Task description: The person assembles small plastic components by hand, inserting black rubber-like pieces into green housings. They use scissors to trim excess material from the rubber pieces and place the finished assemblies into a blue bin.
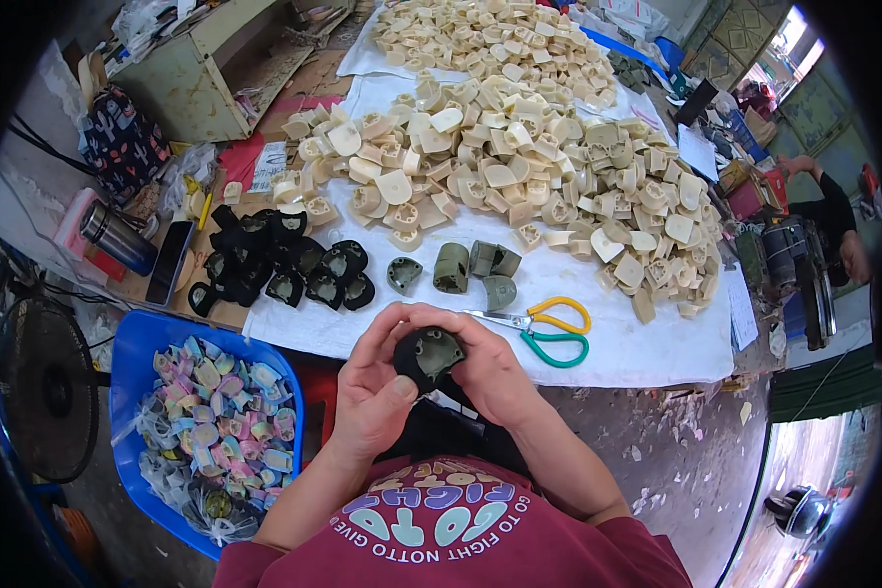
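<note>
Between my two hands is a small hollow shell point(431, 359), black on the outside and olive-green within, its open side facing up. My left hand point(370, 387) wraps its left side, thumb on the near rim. My right hand point(492, 367) closes round the right side. Just beyond lie scissors point(527, 320) with one yellow and one green handle. Several bare olive-green shells point(451, 269) sit behind them on the white cloth point(657, 363). To the left is a heap of black-covered shells point(255, 257). A big pile of cream plastic pieces point(490, 157) covers the table's far part.
A blue tub point(298, 402) of pastel pieces stands at my left, near a fan point(54, 382). A thermos point(118, 238) and a phone point(171, 263) lie by the table's left edge. At far right a person's arm point(835, 211) is near a dark machine point(799, 279).
</note>
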{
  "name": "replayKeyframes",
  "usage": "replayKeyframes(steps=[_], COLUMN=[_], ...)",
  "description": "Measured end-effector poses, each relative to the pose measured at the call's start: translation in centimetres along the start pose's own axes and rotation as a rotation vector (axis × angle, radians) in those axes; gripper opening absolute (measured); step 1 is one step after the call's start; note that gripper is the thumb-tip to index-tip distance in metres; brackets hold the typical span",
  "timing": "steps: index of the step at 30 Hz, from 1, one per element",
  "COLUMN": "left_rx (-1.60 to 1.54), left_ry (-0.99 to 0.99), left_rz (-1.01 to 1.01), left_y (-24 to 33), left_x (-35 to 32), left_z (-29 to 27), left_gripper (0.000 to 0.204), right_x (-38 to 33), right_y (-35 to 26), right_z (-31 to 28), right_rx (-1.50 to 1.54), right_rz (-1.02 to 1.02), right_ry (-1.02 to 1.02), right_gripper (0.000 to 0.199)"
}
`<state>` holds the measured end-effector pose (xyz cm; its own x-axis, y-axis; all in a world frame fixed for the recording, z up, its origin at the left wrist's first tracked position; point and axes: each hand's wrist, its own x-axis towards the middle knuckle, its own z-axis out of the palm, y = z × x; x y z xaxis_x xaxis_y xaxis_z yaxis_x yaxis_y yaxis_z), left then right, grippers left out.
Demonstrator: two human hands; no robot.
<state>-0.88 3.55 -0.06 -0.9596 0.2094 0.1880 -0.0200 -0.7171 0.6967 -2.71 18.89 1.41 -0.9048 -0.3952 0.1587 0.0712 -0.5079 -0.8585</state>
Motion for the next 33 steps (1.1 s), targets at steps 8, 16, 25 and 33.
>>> replayKeyframes(steps=[8, 16, 25, 33], left_rx=[-0.123, -0.325, -0.215, 0.332], left_ry=[0.015, -0.063, -0.028, 0.209], left_rz=[-0.11, -0.246, -0.328, -0.109], left_y=[-0.5, -0.3, 0.3, -0.4], left_x=[-0.4, -0.3, -0.1, 0.4], left_z=[-0.2, -0.1, -0.6, 0.7], left_gripper=[0.072, 0.069, 0.067, 0.044], right_x=[0.0, -0.4, 0.2, 0.0], right_y=[-0.3, -0.3, -0.9, -0.5], right_z=[-0.8, -2.1, -2.1, -0.5], right_rx=[0.047, 0.202, -0.531, -1.016], right_rz=[0.189, 0.264, -0.061, -0.369], right_ry=[-0.072, -0.159, 0.01, 0.134], right_gripper=[0.034, 0.043, 0.033, 0.035])
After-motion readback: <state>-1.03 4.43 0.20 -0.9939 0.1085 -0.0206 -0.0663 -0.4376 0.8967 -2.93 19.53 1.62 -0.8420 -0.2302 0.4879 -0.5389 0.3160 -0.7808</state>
